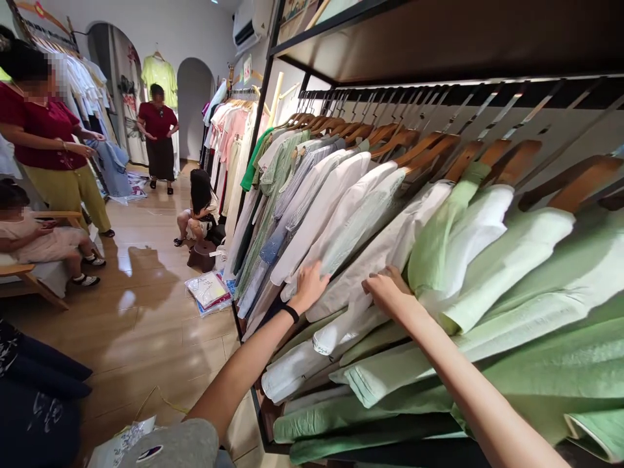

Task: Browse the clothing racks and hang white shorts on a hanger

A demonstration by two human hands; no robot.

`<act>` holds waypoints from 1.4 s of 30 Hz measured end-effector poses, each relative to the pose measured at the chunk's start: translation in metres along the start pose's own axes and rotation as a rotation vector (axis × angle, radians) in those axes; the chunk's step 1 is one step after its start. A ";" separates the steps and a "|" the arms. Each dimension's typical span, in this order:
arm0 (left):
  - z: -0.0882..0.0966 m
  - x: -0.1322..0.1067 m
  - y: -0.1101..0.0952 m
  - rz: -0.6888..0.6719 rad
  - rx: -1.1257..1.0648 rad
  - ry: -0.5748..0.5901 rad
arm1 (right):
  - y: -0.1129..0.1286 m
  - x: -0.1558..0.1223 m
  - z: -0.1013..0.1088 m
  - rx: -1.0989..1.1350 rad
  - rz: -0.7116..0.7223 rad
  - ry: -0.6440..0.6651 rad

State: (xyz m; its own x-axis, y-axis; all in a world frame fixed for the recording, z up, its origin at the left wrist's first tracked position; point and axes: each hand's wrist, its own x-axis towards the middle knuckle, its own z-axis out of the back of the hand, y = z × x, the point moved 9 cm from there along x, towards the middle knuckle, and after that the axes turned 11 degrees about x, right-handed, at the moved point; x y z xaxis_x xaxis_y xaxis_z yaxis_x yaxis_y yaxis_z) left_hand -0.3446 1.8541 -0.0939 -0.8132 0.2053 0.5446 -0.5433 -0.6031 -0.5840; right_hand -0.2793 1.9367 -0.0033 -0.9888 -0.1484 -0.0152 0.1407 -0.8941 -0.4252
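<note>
Both hands are among garments hanging on a rack. My left hand (311, 286), with a black band at its wrist, is closed on the edge of a pale sleeve (341, 244). To its right, my right hand (389, 290) is closed, knuckles up, on a white shirt (375, 250). Its fingertips are partly hidden in the cloth. Just right of that hand hangs a light green garment (433, 240). Wooden hangers (429, 151) carry the clothes, packed close together on the left and looser on the right.
A dark shelf (453, 39) overhangs the rail. Packaged clothes (209, 289) lie on the floor (160, 325) at the rack's left end. Two people in red tops (43, 130) stand across the room; a child sits on a wooden chair (29, 276), and another person crouches by the rack.
</note>
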 end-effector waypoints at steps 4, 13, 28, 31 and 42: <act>-0.027 -0.010 -0.050 -0.252 -0.007 0.113 | 0.010 0.005 0.017 0.078 -0.063 -0.070; 0.030 0.003 -0.014 0.049 -0.149 -0.213 | 0.012 -0.003 0.021 -0.131 -0.222 -0.191; 0.032 0.115 0.035 0.408 -0.162 -0.161 | 0.011 0.013 0.003 -0.061 -0.247 -0.246; 0.033 0.104 0.082 0.439 -0.131 -0.068 | 0.015 0.012 0.004 -0.031 -0.226 -0.215; 0.048 0.045 0.177 0.375 -0.101 0.090 | 0.030 0.008 0.022 0.012 -0.220 -0.284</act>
State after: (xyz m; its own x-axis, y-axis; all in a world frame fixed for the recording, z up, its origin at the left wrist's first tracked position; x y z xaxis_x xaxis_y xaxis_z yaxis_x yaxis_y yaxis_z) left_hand -0.4674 1.7200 -0.1438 -0.9717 0.0552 0.2299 -0.2196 -0.5709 -0.7911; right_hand -0.2820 1.8994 0.0039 -0.9427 -0.0615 0.3280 -0.0718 -0.9225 -0.3793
